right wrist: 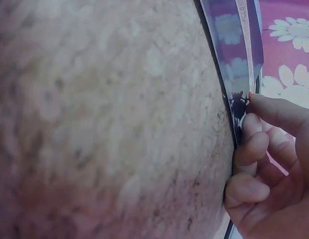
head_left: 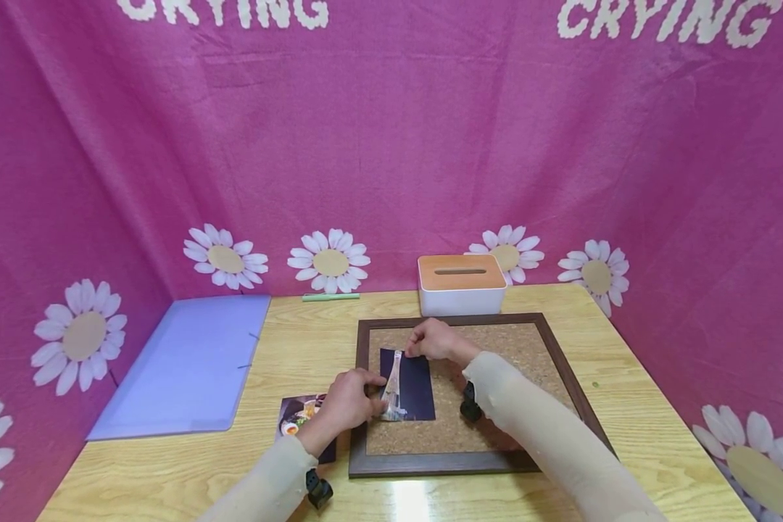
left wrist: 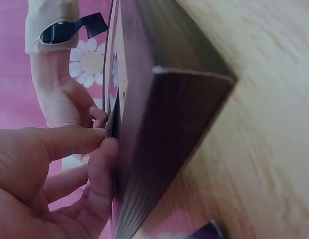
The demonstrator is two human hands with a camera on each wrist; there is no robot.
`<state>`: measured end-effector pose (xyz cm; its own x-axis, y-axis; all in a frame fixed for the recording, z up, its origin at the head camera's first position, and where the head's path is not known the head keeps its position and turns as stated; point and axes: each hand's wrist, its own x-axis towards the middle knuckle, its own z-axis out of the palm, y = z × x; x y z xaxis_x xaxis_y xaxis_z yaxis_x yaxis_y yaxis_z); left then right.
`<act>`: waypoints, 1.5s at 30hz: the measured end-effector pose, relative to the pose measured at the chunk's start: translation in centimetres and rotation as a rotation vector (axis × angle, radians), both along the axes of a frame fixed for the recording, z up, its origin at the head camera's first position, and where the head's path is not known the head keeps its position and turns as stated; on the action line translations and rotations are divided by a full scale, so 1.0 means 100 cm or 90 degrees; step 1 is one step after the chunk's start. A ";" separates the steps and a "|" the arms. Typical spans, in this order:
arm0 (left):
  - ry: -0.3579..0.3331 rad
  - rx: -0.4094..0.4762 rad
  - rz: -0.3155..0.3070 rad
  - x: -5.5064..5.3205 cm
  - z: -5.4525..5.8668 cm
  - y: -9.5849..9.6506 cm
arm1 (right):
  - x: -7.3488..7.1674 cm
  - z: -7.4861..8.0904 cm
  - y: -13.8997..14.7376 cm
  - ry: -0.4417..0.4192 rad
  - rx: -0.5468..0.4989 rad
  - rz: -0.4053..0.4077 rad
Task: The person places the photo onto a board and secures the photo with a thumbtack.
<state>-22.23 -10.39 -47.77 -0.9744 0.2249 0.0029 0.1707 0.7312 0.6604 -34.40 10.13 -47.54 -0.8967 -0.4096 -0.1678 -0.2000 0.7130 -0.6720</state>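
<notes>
A dark photo (head_left: 416, 388) of a lit tower lies over the left part of a wood-framed corkboard (head_left: 496, 377). My left hand (head_left: 347, 400) holds its left edge near the lower corner, pinched between thumb and finger in the left wrist view. At the photo's top edge my right hand (head_left: 438, 341) pinches a small push pin (right wrist: 250, 95); only a bit of its orange-red head shows between the fingertips. The photo's glossy face mirrors the pin and fingers in the right wrist view. A second photo (head_left: 290, 415), of food, lies on the table, partly hidden under my left hand.
A white tissue box (head_left: 462, 301) with a wooden lid stands behind the board. A translucent blue folder (head_left: 176, 370) lies at the left, and a green pen (head_left: 330, 296) at the back. Pink flowered cloth (head_left: 391, 159) surrounds the wooden table (head_left: 633, 391) at the back and sides.
</notes>
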 end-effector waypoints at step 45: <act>-0.019 0.138 0.068 0.007 0.013 -0.031 | 0.015 0.025 0.047 0.038 -0.050 0.046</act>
<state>-21.54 -13.48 -46.46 -0.9929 0.1185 0.0113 0.0789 0.5840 0.8079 -32.88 14.79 -45.01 -0.8715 -0.4838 -0.0800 -0.2908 0.6412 -0.7102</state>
